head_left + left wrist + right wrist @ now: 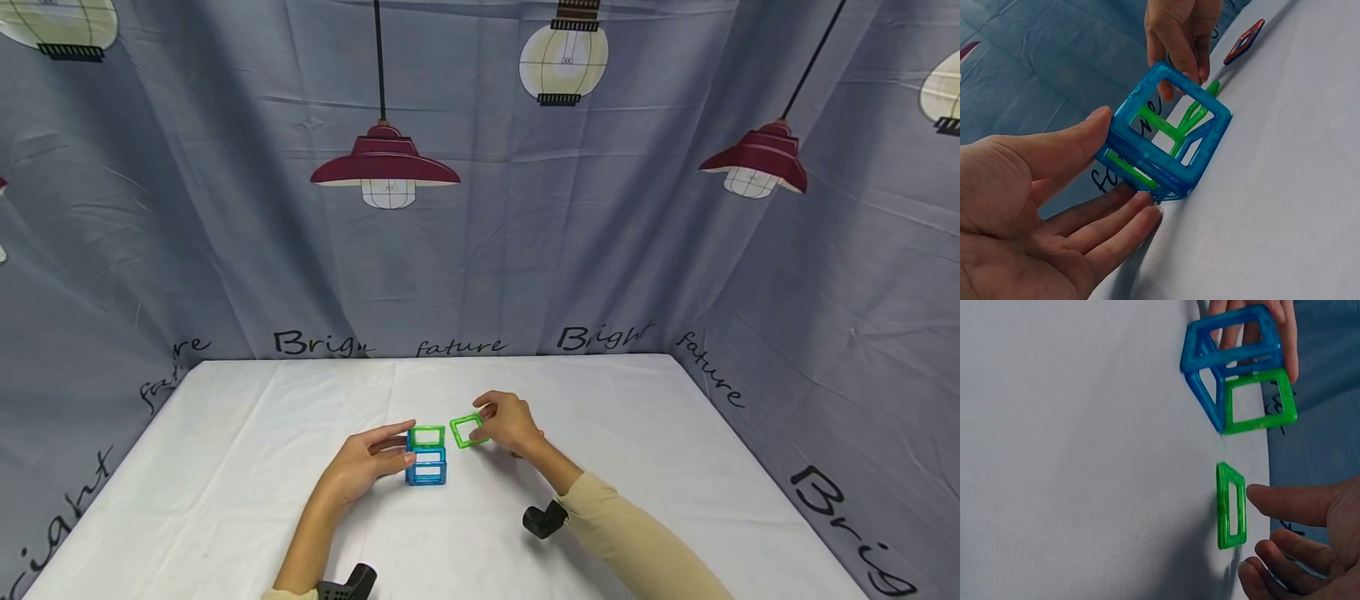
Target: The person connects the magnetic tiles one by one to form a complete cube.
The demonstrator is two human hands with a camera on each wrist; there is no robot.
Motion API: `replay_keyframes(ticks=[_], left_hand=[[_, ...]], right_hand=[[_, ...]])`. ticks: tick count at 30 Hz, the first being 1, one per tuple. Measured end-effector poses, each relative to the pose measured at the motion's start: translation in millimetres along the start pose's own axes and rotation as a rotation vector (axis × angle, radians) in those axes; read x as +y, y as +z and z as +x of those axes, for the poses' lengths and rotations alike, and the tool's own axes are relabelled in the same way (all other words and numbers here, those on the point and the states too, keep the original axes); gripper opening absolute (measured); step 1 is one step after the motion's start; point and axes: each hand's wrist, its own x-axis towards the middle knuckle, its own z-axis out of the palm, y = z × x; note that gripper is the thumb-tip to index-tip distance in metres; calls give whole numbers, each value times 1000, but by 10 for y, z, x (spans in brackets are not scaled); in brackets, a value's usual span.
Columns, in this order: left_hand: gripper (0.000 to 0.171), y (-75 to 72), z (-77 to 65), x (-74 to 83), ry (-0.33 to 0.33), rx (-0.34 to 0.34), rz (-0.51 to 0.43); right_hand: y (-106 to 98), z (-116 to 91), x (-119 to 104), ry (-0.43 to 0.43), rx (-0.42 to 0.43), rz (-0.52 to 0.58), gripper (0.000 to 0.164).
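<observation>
A small box of see-through blue and green magnetic tiles [426,455] stands on the white tabletop, with open square frames for sides. My left hand [358,468] holds it from the left, thumb at one edge and fingers at another, as the left wrist view shows. Just right of the box, a single green square magnetic tile [458,434] tilts between the thumb and fingers of my right hand [512,423]. A gap separates this tile from the box. In the right wrist view the green tile [1222,509] appears nearly edge-on, the thumb tip at its side.
An orange-red tile [1244,41] lies beyond my right hand in the left wrist view; in the head view that hand mostly hides it. White cloth covers the table [247,467]. A grey-blue curtain [480,275] printed with lamps and lettering hangs behind and at both sides.
</observation>
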Motion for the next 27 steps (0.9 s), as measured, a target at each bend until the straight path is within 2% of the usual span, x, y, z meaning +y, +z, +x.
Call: replay_keyframes(ticks=[9,17,25,27], left_hand=[[57,-25,13,-33,6,-7,-2],[55,-13,36,-60,-5,-4,-9],[53,-7,40,-68,-11,16,-10],[53,-7,43,-71,-12,12,-15]], right_hand=[[6,92,78,13,-94,-57,67],[15,67,121,-45,-102,-117,54],[-4,-48,89,-51,-117,-214,50],[-4,-84,91,-77,-121,-225,50]])
